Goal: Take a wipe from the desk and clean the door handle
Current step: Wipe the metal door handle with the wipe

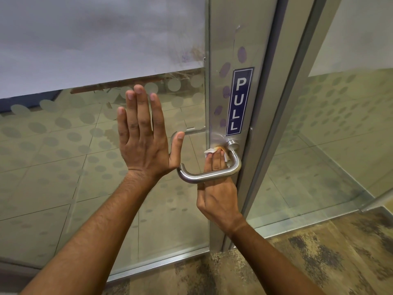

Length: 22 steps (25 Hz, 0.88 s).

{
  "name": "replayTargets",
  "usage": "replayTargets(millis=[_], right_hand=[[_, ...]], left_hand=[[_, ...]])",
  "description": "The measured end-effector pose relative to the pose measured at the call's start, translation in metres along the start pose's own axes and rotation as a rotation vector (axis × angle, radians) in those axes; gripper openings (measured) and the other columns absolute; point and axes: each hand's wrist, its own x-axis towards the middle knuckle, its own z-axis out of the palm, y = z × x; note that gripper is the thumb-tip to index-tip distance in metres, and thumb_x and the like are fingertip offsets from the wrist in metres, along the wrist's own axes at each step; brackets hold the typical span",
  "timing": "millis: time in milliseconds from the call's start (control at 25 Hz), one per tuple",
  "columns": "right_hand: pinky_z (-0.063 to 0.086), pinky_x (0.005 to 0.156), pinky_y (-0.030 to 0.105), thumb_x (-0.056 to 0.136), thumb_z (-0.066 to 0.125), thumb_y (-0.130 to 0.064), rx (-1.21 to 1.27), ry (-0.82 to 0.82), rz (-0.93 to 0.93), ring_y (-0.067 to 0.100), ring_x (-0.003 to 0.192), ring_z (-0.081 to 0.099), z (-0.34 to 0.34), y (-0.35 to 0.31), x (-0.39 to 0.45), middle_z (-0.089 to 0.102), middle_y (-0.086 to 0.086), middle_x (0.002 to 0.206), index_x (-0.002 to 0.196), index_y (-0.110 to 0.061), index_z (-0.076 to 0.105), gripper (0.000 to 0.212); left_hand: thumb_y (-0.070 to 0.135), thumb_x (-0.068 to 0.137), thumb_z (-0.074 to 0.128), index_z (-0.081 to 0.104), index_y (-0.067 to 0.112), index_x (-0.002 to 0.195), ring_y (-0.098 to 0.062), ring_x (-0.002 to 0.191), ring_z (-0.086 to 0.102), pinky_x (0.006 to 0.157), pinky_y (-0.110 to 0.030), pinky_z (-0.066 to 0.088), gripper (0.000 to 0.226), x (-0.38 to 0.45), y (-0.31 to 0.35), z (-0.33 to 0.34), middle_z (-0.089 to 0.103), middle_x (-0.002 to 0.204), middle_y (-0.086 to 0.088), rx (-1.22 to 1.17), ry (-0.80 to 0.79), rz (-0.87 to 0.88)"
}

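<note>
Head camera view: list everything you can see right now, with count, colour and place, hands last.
Brushed steel U-shaped door handle: one, silver, on the door stile.
White crumpled wipe: one, white, pressed at the handle's upper mount.
Blue PULL sign: one, blue with white letters, on the stile above the handle.
Grey metal door stile: one, grey, centre.
Frosted-dot glass panel: one, left of the stile.
Mottled brown carpet: bottom right.
Left hand: one, fingers straight, flat against the glass.
Right hand: one, behind the handle bar, fingers pressing the wipe.
</note>
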Motion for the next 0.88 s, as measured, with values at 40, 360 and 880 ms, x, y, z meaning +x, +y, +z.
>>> replayTargets(millis=[40,360,880], right_hand=[[0.035,0.112,0.050,0.083,0.058,-0.021,0.001,-0.003,0.001,0.029,0.146,0.007,0.001,0.001,-0.001,0.011,0.017,0.157,0.150,0.002,0.013,0.084],[0.052,0.097,0.043,0.076,0.070,-0.004,0.128,-0.117,0.116,0.038,0.131,0.049,0.002,0.008,-0.022,0.034,0.020,0.153,0.152,-0.005,0.016,0.093],[0.015,0.120,0.056,0.085,0.055,-0.025,-0.007,-0.125,0.257,0.022,0.149,0.014,0.010,-0.012,-0.024,0.033,0.012,0.156,0.154,-0.007,0.016,0.082]], left_hand=[[0.052,0.093,0.041,0.019,-0.002,0.148,-0.016,0.152,-0.024,0.124,-0.038,-0.008,0.081,0.000,0.000,0.000,0.014,0.152,-0.022,-0.001,-0.001,0.003],[0.052,0.093,0.039,0.020,-0.004,0.148,-0.034,0.150,0.005,0.125,-0.037,-0.010,0.081,0.001,0.000,0.001,0.014,0.152,-0.024,0.019,-0.005,0.035],[0.055,0.094,0.038,0.017,-0.001,0.150,-0.017,0.151,-0.024,0.125,-0.039,-0.008,0.082,-0.003,-0.001,0.003,0.012,0.154,-0.022,0.036,-0.022,0.017]])
